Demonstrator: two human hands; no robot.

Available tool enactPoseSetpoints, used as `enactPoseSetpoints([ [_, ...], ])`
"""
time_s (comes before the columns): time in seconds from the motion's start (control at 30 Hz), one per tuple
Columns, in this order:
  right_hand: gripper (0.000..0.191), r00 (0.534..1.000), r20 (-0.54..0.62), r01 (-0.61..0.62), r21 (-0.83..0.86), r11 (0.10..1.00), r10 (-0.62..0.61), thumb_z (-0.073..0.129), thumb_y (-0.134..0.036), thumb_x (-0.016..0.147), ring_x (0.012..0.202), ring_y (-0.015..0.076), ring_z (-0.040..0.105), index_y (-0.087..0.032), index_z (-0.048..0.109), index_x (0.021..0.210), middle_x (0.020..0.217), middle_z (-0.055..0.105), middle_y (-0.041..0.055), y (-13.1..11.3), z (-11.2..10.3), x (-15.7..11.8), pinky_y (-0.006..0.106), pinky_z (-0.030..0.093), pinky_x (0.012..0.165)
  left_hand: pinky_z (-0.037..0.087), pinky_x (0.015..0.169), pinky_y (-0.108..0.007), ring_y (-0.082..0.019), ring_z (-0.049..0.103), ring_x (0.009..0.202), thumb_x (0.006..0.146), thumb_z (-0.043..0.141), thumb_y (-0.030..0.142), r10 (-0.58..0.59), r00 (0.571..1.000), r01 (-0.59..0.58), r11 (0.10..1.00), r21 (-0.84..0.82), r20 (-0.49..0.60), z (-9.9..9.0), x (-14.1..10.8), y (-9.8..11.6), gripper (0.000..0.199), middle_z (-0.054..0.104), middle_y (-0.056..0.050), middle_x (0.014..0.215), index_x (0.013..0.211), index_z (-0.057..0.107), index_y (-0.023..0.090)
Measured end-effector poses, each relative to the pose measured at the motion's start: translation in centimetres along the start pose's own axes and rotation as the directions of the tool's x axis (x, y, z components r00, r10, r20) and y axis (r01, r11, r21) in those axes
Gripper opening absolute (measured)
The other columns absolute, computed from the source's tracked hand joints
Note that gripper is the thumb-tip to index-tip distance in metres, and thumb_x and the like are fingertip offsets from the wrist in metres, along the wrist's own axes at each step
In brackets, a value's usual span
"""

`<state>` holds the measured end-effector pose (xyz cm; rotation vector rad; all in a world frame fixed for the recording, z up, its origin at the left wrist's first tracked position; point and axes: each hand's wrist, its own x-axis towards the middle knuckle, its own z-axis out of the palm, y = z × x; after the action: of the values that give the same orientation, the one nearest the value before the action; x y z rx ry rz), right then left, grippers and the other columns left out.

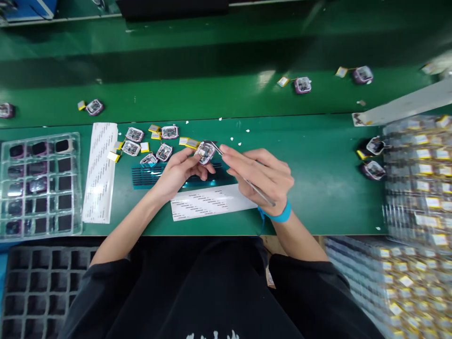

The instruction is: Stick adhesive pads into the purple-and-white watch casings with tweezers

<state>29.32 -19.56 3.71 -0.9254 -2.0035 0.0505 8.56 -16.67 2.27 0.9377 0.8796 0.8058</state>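
My left hand [183,169] is closed on an open smartwatch case [205,152], its circuit side facing up. A yellow-edged battery [192,143] hangs off the case to the left. In my right hand [263,174] is a pair of metal tweezers [259,190], tips at the right edge of the case; I cannot tell whether they touch it. Below my hands lie a blue-green film strip [148,176] and a white sheet of printed labels [201,202]. Several more open watch cases [164,151] with batteries lie just left of my left hand.
On the left are a clear tray [79,188] of watches and another white label sheet [100,174]. A dark compartment tray [51,287] sits below. Stacked clear trays of batteries [420,188] stand at right, near two watch cases [373,170]. More cases [302,85] lie along the back.
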Motion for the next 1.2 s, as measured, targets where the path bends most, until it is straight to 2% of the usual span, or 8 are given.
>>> enactPoseSetpoints([
  [0.1, 0.061, 1.0, 0.008, -0.01, 0.077, 0.997, 0.009, 0.069, -0.012, 0.095, 0.089, 0.0192, 0.076, -0.043, 0.056, 0.146, 0.129, 0.072, -0.0056, 0.3, 0.0, -0.8, 0.036, 0.066, 0.073, 0.053, 0.06, -0.029, -0.014, 0.063, 0.061, 0.091, 0.069, 0.039, -0.001, 1.0, 0.001, 1.0, -0.002, -0.012, 0.3, -0.3, -0.3, 0.022, 0.072, -0.004, 0.075, 0.084, 0.067, 0.018],
  [0.23, 0.056, 0.993, 0.109, 0.03, 0.03, 0.999, -0.033, 0.068, -0.012, 0.095, 0.084, 0.0187, 0.076, -0.041, 0.06, 0.142, 0.13, 0.071, -0.005, 0.4, -0.6, -1.1, 0.035, 0.064, 0.068, 0.045, 0.051, -0.023, -0.01, 0.054, 0.055, 0.085, 0.078, 0.038, 0.088, 0.977, -0.073, 0.994, 0.081, -0.194, 0.1, -0.6, -0.4, 0.025, 0.06, 0.002, 0.061, 0.071, 0.069, 0.019],
  [0.43, 0.041, 0.963, 0.195, 0.195, -0.039, 0.98, -0.184, 0.07, -0.014, 0.095, 0.083, 0.0176, 0.075, -0.028, 0.068, 0.133, 0.128, 0.071, 0.0001, 0.2, -0.6, -1.0, 0.032, 0.061, 0.062, 0.063, 0.066, -0.027, -0.013, 0.07, 0.061, 0.079, 0.079, 0.029, 0.033, 0.912, -0.07, 0.995, -0.075, -0.408, 0.2, -0.7, -0.4, 0.012, 0.073, 0.0, 0.073, 0.08, 0.073, 0.018],
  [0.63, 0.028, 0.947, 0.275, 0.197, -0.09, 0.976, -0.165, 0.067, -0.019, 0.098, 0.084, 0.0169, 0.074, -0.034, 0.074, 0.121, 0.127, 0.073, -0.0056, 0.0, -0.2, -0.9, 0.033, 0.062, 0.066, 0.067, 0.07, -0.032, -0.02, 0.078, 0.07, 0.08, 0.073, 0.026, 0.008, 0.912, -0.048, 0.995, -0.087, -0.41, 0.6, -0.9, -0.4, 0.01, 0.079, -0.005, 0.082, 0.085, 0.071, 0.017],
  [0.8, 0.033, 0.941, 0.251, 0.249, -0.06, 0.967, -0.227, 0.07, -0.018, 0.096, 0.085, 0.0176, 0.071, -0.03, 0.072, 0.127, 0.129, 0.073, -0.0027, 0.2, 0.2, -1.1, 0.033, 0.059, 0.063, 0.068, 0.07, -0.034, -0.024, 0.08, 0.079, 0.077, 0.075, 0.027, -0.017, 0.912, -0.021, 0.996, -0.089, -0.411, 1.0, -1.0, -0.4, 0.013, 0.079, -0.007, 0.083, 0.08, 0.068, 0.017],
  [0.97, 0.036, 0.945, 0.291, 0.146, 0.026, 0.989, -0.147, 0.071, -0.02, 0.096, 0.086, 0.0167, 0.072, -0.037, 0.071, 0.128, 0.128, 0.074, -0.0072, 0.3, 0.7, -1.3, 0.033, 0.055, 0.061, 0.069, 0.073, -0.036, -0.026, 0.079, 0.089, 0.077, 0.076, 0.03, -0.017, 0.913, -0.011, 0.998, -0.066, -0.407, 1.1, -1.1, -0.6, 0.015, 0.078, -0.006, 0.085, 0.078, 0.066, 0.018],
  [1.13, 0.028, 0.94, 0.246, 0.253, -0.04, 0.967, -0.236, 0.071, -0.019, 0.096, 0.082, 0.016, 0.072, -0.029, 0.074, 0.121, 0.125, 0.074, -0.0034, 0.1, 0.7, -1.1, 0.031, 0.056, 0.06, 0.069, 0.073, -0.036, -0.024, 0.078, 0.085, 0.078, 0.075, 0.026, -0.015, 0.916, -0.018, 0.997, -0.077, -0.401, 1.1, -1.1, -0.8, 0.012, 0.076, -0.004, 0.08, 0.077, 0.066, 0.018],
  [1.2, 0.032, 0.946, 0.233, 0.231, -0.003, 0.973, -0.224, 0.072, -0.018, 0.095, 0.083, 0.0174, 0.073, -0.027, 0.073, 0.125, 0.126, 0.075, -0.0015, 0.2, 0.8, -1.2, 0.032, 0.057, 0.061, 0.068, 0.072, -0.035, -0.022, 0.077, 0.081, 0.078, 0.075, 0.025, -0.016, 0.916, -0.017, 0.997, -0.08, -0.401, 1.1, -1.2, -0.8, 0.012, 0.074, -0.003, 0.079, 0.075, 0.065, 0.018],
])
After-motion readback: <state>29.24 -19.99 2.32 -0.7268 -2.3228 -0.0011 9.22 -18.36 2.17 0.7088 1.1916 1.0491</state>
